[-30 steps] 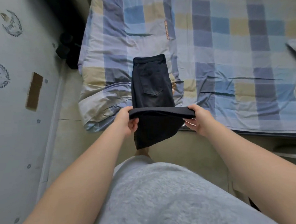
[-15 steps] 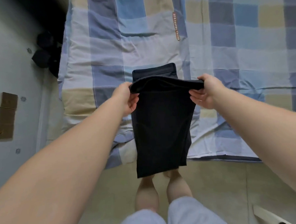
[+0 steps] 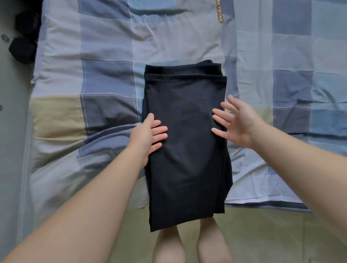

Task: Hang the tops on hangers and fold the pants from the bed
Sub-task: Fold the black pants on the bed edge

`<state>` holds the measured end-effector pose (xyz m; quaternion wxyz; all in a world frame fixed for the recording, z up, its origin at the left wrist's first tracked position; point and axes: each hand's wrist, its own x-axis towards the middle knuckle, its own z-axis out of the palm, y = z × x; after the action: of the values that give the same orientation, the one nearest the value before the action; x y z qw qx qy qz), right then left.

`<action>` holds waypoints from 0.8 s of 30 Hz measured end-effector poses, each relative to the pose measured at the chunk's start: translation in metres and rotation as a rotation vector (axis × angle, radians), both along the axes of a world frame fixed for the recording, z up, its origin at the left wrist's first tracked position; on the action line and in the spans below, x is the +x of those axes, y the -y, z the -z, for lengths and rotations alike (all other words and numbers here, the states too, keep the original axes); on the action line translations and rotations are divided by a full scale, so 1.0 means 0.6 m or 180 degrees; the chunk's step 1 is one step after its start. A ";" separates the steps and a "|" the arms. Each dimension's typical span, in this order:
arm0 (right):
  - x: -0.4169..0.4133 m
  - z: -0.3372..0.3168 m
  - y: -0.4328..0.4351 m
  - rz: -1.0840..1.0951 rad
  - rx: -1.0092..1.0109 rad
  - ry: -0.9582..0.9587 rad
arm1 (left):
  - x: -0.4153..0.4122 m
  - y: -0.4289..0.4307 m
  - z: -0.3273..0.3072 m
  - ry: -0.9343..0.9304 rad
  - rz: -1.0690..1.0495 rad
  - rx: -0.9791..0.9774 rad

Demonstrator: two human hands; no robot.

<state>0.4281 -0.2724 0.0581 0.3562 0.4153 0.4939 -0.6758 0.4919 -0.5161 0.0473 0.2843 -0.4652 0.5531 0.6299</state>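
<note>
Black pants (image 3: 187,134) lie folded in half on the bed (image 3: 108,54), layered ends at the far side, the fold hanging over the bed's near edge above the floor. My left hand (image 3: 148,134) rests flat on the pants' left edge, fingers spread. My right hand (image 3: 234,122) is open with fingers apart at the pants' right edge, fingertips touching the cloth. Neither hand grips anything. No tops or hangers are in view.
The bed carries a checked sheet in blue, grey and beige, wrinkled near the front. Two black dumbbells (image 3: 23,36) sit on the floor at the far left beside a pale wall (image 3: 2,140). My bare legs (image 3: 191,249) stand on beige floor tiles below the pants.
Both hands carried the pants' lower end forward over the waistband, laid it down and let go. The hands now rest open on the folded cloth.
</note>
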 end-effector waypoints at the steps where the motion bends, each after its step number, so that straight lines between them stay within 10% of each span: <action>1: 0.024 0.003 -0.011 0.0026 -0.0033 0.0032 | 0.027 -0.008 0.003 0.0043 0.0025 -0.0196; 12: 0.311 0.069 -0.097 -0.0796 0.0576 0.0909 | 0.367 -0.063 0.072 0.0729 0.0455 -0.1462; 24: 0.427 0.148 -0.096 -0.1851 0.0512 0.0343 | 0.413 -0.048 0.157 0.0697 0.1206 -0.1062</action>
<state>0.6845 -0.2150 -0.0310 0.5263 0.3187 0.6243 -0.4813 0.7399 -0.4875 -0.0472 0.3745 -0.4591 0.6925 0.4116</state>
